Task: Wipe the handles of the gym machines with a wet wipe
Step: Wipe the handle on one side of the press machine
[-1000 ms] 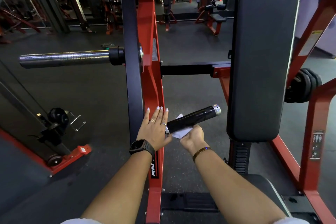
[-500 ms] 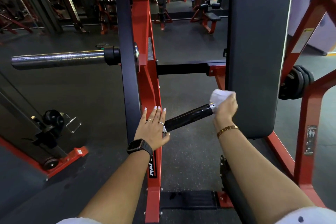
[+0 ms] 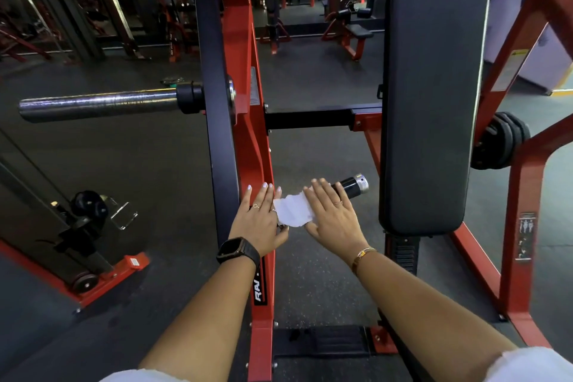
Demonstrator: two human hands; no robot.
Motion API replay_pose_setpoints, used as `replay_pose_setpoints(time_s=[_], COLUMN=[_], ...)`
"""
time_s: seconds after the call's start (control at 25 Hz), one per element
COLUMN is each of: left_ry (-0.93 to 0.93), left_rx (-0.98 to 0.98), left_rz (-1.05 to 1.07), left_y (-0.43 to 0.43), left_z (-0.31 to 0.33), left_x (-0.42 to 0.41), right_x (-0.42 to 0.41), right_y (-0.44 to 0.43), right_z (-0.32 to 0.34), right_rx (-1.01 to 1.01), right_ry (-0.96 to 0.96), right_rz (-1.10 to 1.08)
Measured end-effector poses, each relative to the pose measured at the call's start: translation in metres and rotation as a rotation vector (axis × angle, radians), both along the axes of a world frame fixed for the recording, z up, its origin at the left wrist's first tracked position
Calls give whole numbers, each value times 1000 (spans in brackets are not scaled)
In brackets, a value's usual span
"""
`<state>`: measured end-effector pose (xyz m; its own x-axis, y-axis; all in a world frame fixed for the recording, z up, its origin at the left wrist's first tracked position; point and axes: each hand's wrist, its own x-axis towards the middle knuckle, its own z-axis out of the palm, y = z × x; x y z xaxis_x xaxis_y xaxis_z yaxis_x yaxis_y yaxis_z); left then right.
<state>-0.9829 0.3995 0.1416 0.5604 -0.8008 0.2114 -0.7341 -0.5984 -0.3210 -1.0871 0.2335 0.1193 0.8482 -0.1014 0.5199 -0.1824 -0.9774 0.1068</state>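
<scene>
Handle wiping in progress. The right hand (image 3: 333,217), fingers straight, pressed the wet wipe (image 3: 293,211) onto the black handle (image 3: 352,185), between the red frame (image 3: 248,133) and the back pad (image 3: 431,102). The left hand (image 3: 257,217) rested flat on the frame. The next move probably called for a sweep right, toward the chrome end.

handle (image 3: 349,185) mostly under wet wipe (image 3: 293,211) and right hand (image 3: 335,218), far machines (image 3: 93,9) blurred

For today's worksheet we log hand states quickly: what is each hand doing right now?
Left hand: open, flat against the red frame.
Right hand: open, pressing the wet wipe onto the handle.
</scene>
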Motion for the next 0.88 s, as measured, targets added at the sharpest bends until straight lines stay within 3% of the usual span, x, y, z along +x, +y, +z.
replay_pose_setpoints(time_s=[0.12, 0.36, 0.6, 0.76, 0.88], left_ry=[1, 24, -11, -8, -13], left_rx=[7, -7, -3, 18, 3], left_rz=[-16, -2, -5, 13, 5], left_y=[1, 1, 1, 1, 1], left_z=[0, 2, 1, 1, 0], left_x=[-1, -2, -2, -2, -3], right_x=[2, 2, -4, 4, -2], right_y=[0, 20, -11, 41, 33], right_z=[-1, -8, 9, -4, -12], right_rx=[-58, -72, -16, -8, -25], right_ry=[-34, -87, -208, -138, -118], right_rz=[18, 347, 134, 281, 309])
